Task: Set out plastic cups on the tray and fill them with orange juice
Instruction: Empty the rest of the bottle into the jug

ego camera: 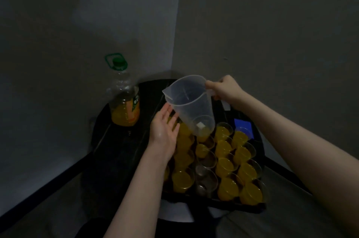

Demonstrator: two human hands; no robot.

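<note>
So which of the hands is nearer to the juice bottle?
Left. The left hand is open just right of the juice bottle, beside the measuring jug. The right hand grips the jug's handle, farther right.

A single head-worn wide-angle view looks forward and steeply down from close above the tray [213,201] of cups, toward a dim wall corner [175,30] beyond.

One jug [191,104], one bottle [124,99], one tray [213,201].
</note>
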